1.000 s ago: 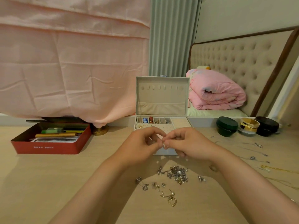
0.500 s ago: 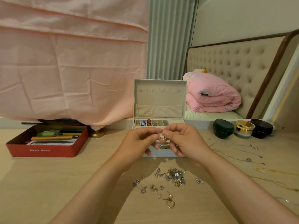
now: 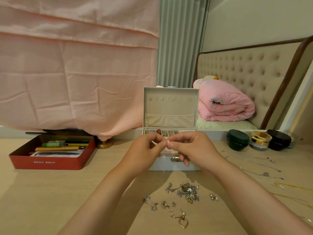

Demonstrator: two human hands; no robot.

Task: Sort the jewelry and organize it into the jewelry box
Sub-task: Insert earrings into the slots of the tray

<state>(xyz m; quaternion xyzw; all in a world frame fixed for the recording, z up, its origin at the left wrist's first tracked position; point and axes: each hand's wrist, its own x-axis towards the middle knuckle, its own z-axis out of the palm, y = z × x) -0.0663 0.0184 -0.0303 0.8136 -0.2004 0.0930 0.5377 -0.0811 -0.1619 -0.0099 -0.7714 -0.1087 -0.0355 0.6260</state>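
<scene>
While the left hand (image 3: 145,148) and right hand (image 3: 194,148) pinch one earring (image 3: 168,141) over the jewelry box (image 3: 169,106), only a few compartments are filled; the pile (image 3: 188,192) and necklaces (image 3: 265,173) lie unsorted on the table (image 3: 50,192).

Pale wood tabletop (image 3: 42,192) across the foreground, evenly lit, with soft shadows. Behind it, left: a creased pink cloth (image 3: 76,73) hangs down; a grey-green pleated curtain (image 3: 181,39) is beside it at centre, then a plain pale wall (image 3: 254,19). Right: bed with a beige tufted headboard (image 3: 240,68) in a dark brown frame, and a folded pink quilt (image 3: 225,102) lying on a pale green sheet (image 3: 225,124).
</scene>
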